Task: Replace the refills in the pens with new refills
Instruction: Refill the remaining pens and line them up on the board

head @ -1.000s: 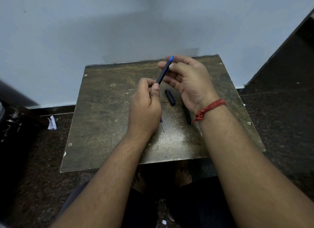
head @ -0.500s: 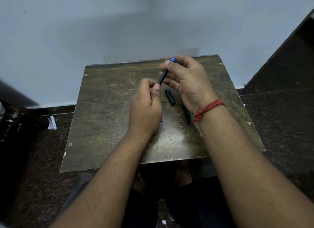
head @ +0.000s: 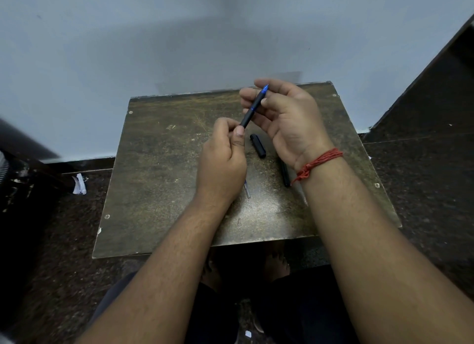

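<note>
Since a moment ago our right hand (head: 287, 115) has loosened around the pen (head: 252, 107), our left hand (head: 221, 156) pinching its lower end above the table (head: 159, 169).

wall (head: 179, 35): pale blue | floor (head: 436, 179): dark speckled stone | table (head: 159, 164): worn brown, scratched

Single head-mounted wide-angle view, no second camera so no overlap. Looks forward and steeply down from above the person's lap. Small table (head: 164, 179) fills mid-frame, close in. Both forearms enter from the bottom edge. Wall (head: 154, 41) across the top, dark floor (head: 423, 169) either side. Edges bend slightly.
</note>
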Motion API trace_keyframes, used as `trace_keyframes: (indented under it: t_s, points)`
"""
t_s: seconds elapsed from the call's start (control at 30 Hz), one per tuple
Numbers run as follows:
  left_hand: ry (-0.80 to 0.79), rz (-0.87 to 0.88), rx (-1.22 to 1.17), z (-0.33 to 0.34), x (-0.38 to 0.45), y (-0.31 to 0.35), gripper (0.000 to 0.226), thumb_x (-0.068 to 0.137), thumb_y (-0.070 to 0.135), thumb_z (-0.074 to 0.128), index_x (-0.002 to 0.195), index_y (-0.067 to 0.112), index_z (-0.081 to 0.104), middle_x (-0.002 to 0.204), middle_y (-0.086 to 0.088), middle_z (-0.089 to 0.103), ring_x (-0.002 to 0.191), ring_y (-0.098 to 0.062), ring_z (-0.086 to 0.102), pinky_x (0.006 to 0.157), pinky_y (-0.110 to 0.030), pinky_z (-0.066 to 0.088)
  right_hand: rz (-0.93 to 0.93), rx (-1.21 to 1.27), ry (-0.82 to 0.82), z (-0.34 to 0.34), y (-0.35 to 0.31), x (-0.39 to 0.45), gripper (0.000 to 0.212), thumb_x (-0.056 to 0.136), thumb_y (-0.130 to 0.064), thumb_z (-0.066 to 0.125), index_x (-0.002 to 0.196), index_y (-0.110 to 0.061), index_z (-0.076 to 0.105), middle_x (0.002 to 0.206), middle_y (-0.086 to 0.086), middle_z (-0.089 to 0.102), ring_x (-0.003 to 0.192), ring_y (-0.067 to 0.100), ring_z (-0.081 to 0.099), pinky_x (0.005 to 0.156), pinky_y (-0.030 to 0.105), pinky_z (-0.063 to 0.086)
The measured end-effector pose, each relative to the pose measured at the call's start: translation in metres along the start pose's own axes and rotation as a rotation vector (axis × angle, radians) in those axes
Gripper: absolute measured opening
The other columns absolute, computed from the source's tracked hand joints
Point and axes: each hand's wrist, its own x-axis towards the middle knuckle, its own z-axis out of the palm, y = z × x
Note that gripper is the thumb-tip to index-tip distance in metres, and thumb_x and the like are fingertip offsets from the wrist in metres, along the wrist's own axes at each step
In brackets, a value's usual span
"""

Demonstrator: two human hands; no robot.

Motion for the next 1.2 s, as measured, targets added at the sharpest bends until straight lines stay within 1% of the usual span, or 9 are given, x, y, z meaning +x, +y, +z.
trace_keyframes:
  t_s: [0.07,0.17,0.27,0.47,0.6,0.77,0.9,1.03,1.2]
  points:
    - [0.001,0.004,-0.001,0.0,0.0,0.001,0.012,0.105,0.017,0.046,0.094,0.018,0.05,0.061,0.012,0.047,0.058,-0.004,0.049,0.052,-0.024,0.034,0.026,-0.019,-0.008,0.0,0.0,-0.001,0.021,0.096,0.003,0.051,0.115,-0.001,0.057,0.102,0.019,0.069,0.093,0.026,0.068,0.089,0.041,0.056]
    - [-0.001,0.006,-0.001,0.0,-0.001,0.001,0.012,0.106,0.017,0.046,0.095,0.018,0.05,0.062,0.012,0.047,0.059,-0.002,0.049,0.052,-0.023,0.034,0.007,-0.137,0.005,0.001,0.006,-0.001,0.009,0.094,-0.008,0.064,0.102,-0.008,0.061,0.092,0.008,0.061,0.082,0.021,0.063,0.074,0.032,0.059]
    - [0.0,0.0,0.007,0.0,0.0,0.0,0.012,0.106,0.018,0.045,0.095,0.019,0.05,0.062,0.012,0.047,0.059,-0.002,0.049,0.053,-0.024,0.034,-0.023,-0.159,0.044,-0.001,0.008,0.001,0.01,0.092,-0.005,0.066,0.1,-0.008,0.061,0.083,0.002,0.063,0.075,0.018,0.063,0.061,0.025,0.054]
    - [-0.004,-0.002,0.003,0.0,0.0,-0.001,0.012,0.106,0.019,0.045,0.096,0.018,0.05,0.062,0.012,0.046,0.057,-0.002,0.048,0.051,-0.023,0.034,0.014,-0.072,0.026,-0.003,0.004,0.003,0.018,0.095,0.001,0.051,0.108,-0.008,0.059,0.095,0.012,0.075,0.091,0.024,0.068,0.076,0.034,0.056]
    - [-0.001,-0.001,0.005,0.0,0.0,-0.001,0.011,0.105,0.019,0.045,0.096,0.018,0.051,0.064,0.013,0.048,0.059,0.0,0.049,0.053,-0.022,0.035,0.001,-0.209,0.017,-0.002,0.007,0.002,0.009,0.093,-0.016,0.066,0.1,-0.012,0.062,0.098,0.01,0.064,0.087,0.021,0.064,0.069,0.029,0.055]
    - [-0.011,-0.007,0.008,0.001,-0.001,-0.001,0.012,0.106,0.019,0.045,0.096,0.018,0.051,0.064,0.012,0.047,0.06,-0.003,0.048,0.053,-0.027,0.036,-0.023,-0.25,0.05,-0.004,0.007,0.002,0.004,0.092,-0.009,0.067,0.09,-0.012,0.065,0.086,0.006,0.063,0.081,0.02,0.063,0.063,0.026,0.053]
    - [-0.015,-0.014,0.008,0.0,0.0,-0.001,0.011,0.106,0.019,0.045,0.096,0.019,0.05,0.063,0.011,0.047,0.059,-0.005,0.047,0.052,-0.028,0.034,0.001,-0.128,0.063,-0.006,0.001,0.002,0.013,0.095,-0.002,0.058,0.1,-0.009,0.068,0.089,0.005,0.07,0.08,0.015,0.064,0.063,0.024,0.051]
    - [-0.015,-0.01,0.011,0.0,0.0,-0.001,0.011,0.106,0.019,0.045,0.097,0.02,0.05,0.064,0.011,0.047,0.06,-0.006,0.047,0.053,-0.028,0.035,-0.009,-0.059,0.08,-0.009,-0.003,0.002,0.02,0.097,-0.002,0.056,0.114,-0.005,0.066,0.095,0.006,0.073,0.086,0.016,0.067,0.07,0.027,0.054]
    - [-0.039,0.004,0.025,0.0,-0.001,-0.003,0.015,0.106,0.021,0.043,0.112,0.02,0.057,0.063,-0.001,0.053,0.057,-0.016,0.05,0.053,-0.037,0.039,-0.034,-0.09,0.096,-0.013,-0.005,0.002,0.019,0.096,-0.003,0.058,0.112,-0.008,0.067,0.098,0.006,0.075,0.088,0.015,0.069,0.076,0.03,0.055]
